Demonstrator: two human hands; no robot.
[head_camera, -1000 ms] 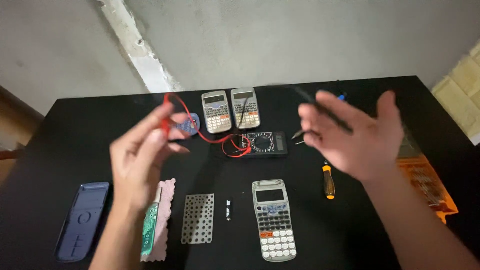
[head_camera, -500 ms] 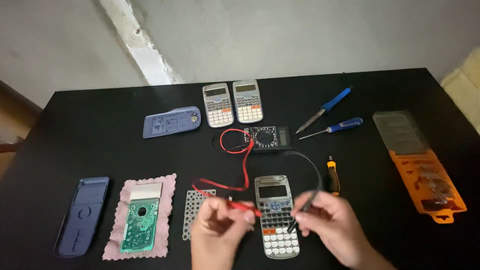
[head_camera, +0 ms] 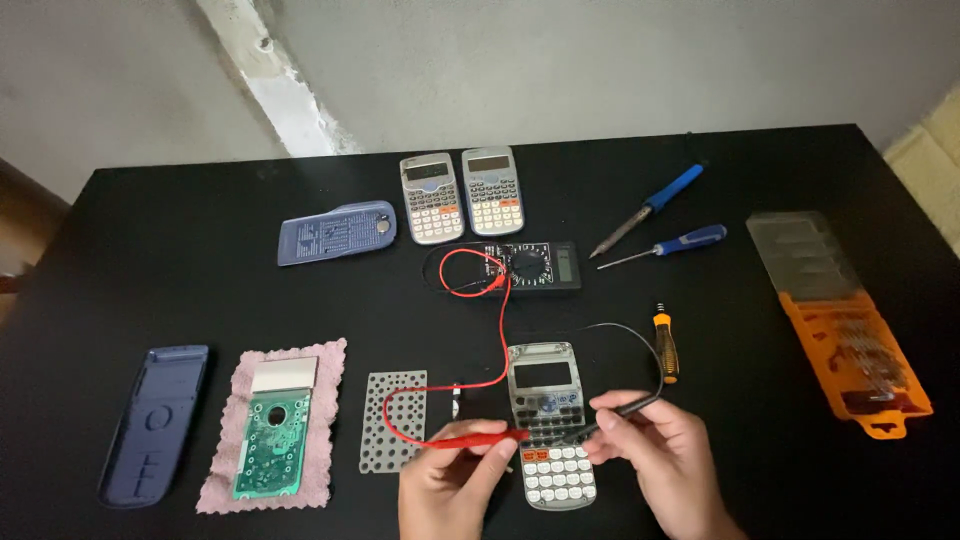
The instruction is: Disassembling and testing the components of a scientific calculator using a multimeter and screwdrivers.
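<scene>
Left hand [head_camera: 450, 490] pinches a slim red probe [head_camera: 475, 437], right hand [head_camera: 655, 455] grips a black probe [head_camera: 620, 410], both tips over a grey calculator [head_camera: 550, 420] lying flat on the matte black table [head_camera: 200, 260], below the multimeter [head_camera: 530, 266].

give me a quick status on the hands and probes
Left hand pinching red test probe. Right hand holding black test probe. Both tips over grey pocket calculator front. Red lead runs back to black multimeter; nothing blocking.

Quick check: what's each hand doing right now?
Left hand: closed, pinching the red probe over the calculator.
Right hand: closed, pinching the black probe by the same calculator.
</scene>
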